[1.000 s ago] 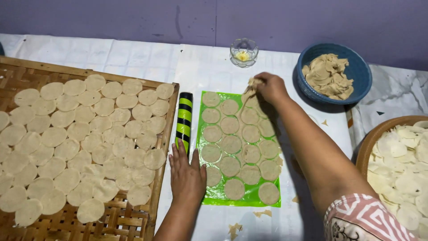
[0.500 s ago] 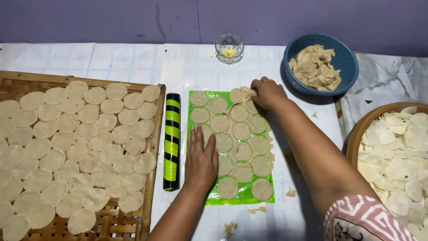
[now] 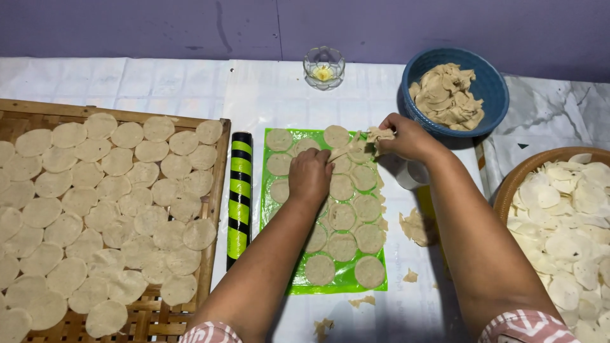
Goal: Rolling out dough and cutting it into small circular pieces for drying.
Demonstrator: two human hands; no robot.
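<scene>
A green plastic sheet (image 3: 281, 228) lies on the white table cover, covered with several round dough discs (image 3: 341, 216). My left hand (image 3: 310, 175) rests near the sheet's upper middle, fingers curled on the dough between the discs. My right hand (image 3: 405, 137) is at the sheet's top right corner, pinching a strip of dough trimmings (image 3: 375, 136) lifted off the sheet. A black and green striped rolling pin (image 3: 239, 197) lies along the sheet's left edge.
A bamboo tray (image 3: 219, 166) full of dough discs fills the left. A blue bowl (image 3: 492, 86) of dough scraps stands at the back right, a woven basket (image 3: 513, 182) of white discs at the right edge. A small glass dish (image 3: 323, 67) sits at the back. Loose scraps (image 3: 414, 226) lie right of the sheet.
My left hand has moved from the sheet's lower left edge up to its upper middle. My right hand stays at the top right corner, now lifting the trimmings.
</scene>
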